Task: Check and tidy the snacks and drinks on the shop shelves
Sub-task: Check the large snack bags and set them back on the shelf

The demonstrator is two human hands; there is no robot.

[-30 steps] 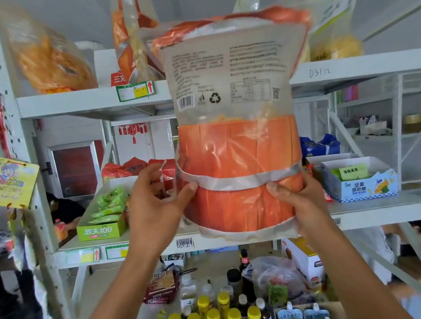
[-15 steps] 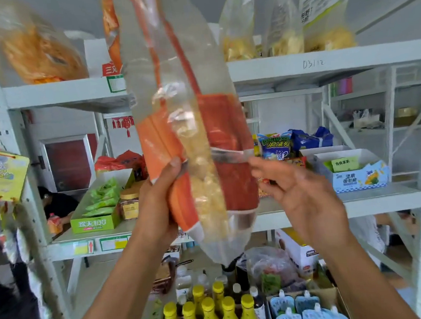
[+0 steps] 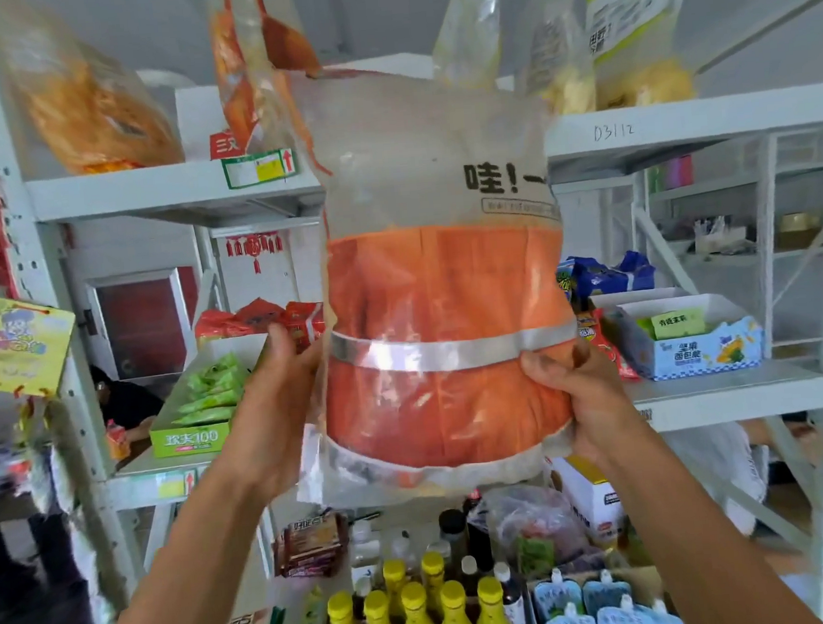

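Note:
A large clear-and-orange snack bag [image 3: 440,299] with a silver band and black printed characters fills the middle of the view, upright, in front of the white shelves. My left hand [image 3: 278,396] grips its lower left edge, thumb on the near face. My right hand [image 3: 581,392] grips its lower right edge, fingers curled round the side. The bag's front face is turned to me. Its top reaches above the upper shelf [image 3: 680,118].
More tall snack bags [image 3: 88,110] stand on the upper shelf. The middle shelf [image 3: 731,395] carries a green box [image 3: 196,417] of green packets, red packets and a blue-white carton [image 3: 687,339]. Yellow-capped bottles [image 3: 414,617] and pouches stand below. A person sits behind the rack at left.
The bag has been spun about its upright axis: its back label faced me, then its edge, now its front. My right hand let go mid-turn and grips the right edge again.

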